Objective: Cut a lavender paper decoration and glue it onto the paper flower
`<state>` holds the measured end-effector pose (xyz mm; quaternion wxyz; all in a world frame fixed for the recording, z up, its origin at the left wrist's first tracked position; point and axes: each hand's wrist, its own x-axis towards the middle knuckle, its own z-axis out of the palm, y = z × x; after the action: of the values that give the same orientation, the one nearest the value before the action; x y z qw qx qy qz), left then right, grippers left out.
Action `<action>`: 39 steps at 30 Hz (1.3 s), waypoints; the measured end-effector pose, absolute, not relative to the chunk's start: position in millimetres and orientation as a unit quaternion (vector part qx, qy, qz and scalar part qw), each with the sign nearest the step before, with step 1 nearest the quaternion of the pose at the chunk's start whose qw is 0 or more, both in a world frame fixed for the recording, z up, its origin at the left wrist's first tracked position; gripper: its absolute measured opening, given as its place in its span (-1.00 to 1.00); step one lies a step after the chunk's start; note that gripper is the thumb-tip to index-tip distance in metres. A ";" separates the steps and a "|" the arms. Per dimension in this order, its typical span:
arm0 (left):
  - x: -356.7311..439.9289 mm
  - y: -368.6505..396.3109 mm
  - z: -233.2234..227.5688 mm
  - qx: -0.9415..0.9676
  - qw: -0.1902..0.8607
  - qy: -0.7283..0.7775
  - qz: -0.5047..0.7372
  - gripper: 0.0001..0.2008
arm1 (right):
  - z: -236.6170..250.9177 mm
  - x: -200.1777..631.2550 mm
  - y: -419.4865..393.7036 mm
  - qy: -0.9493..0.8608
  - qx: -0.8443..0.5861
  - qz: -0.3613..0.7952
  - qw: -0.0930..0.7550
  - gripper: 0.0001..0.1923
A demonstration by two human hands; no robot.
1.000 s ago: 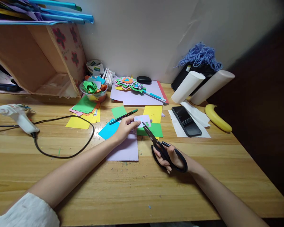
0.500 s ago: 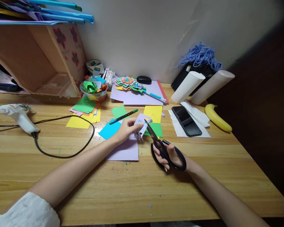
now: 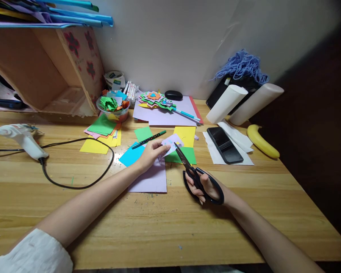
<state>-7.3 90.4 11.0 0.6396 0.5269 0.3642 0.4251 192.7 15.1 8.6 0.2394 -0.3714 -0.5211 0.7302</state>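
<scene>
Between thumb and fingers, my left hand (image 3: pixel 153 152) pinches a small lilac paper piece (image 3: pixel 171 143) with cut edges and coloured marks. My right hand (image 3: pixel 200 186) grips black-handled scissors (image 3: pixel 193 174) through their loops. The blade tips lie at the right edge of the paper piece; whether they touch it I cannot tell. Beneath my left hand are a blue sheet (image 3: pixel 130 154) and a lilac sheet (image 3: pixel 149 181). A green sheet (image 3: pixel 184 156) and a yellow sheet (image 3: pixel 186 133) lie behind the scissors. A dark green pen (image 3: pixel 148 139) rests just beyond my left hand.
A white glue gun (image 3: pixel 24 140) with a looping black cable lies at left. Behind stand a bowl of paper scraps (image 3: pixel 113 110) and a paper flower (image 3: pixel 155 99) on lilac sheets. A phone (image 3: pixel 225 146), a banana (image 3: pixel 262 142) and white rolls (image 3: pixel 227 104) are at right.
The lilac paper piece has turned in my left hand and now lies flatter, tilted to the upper right. My right hand with the scissors has shifted very slightly.
</scene>
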 end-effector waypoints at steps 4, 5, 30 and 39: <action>-7.9 91.3 9.2 0.519 0.646 0.353 0.434 -0.75 | 13.8 193.1 14.4 -0.539 -0.374 0.718 0.234 -0.27; -8.2 91.5 9.0 0.519 0.642 0.353 0.440 -0.75 | 15.2 193.5 14.0 -0.542 -0.373 0.717 0.230 -0.27; 3.5 69.8 12.7 0.611 0.518 0.430 0.417 -0.58 | 12.1 191.7 13.0 -0.520 -0.371 0.726 0.254 -0.29; 0.3 76.6 10.4 0.543 0.572 0.413 0.456 -0.68 | 14.7 191.9 10.6 -0.562 -0.378 0.700 0.228 -0.27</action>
<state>0.3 76.6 10.4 0.5720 0.5426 0.4131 0.4558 191.9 10.6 14.7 0.2284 -0.3782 -0.5615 0.6996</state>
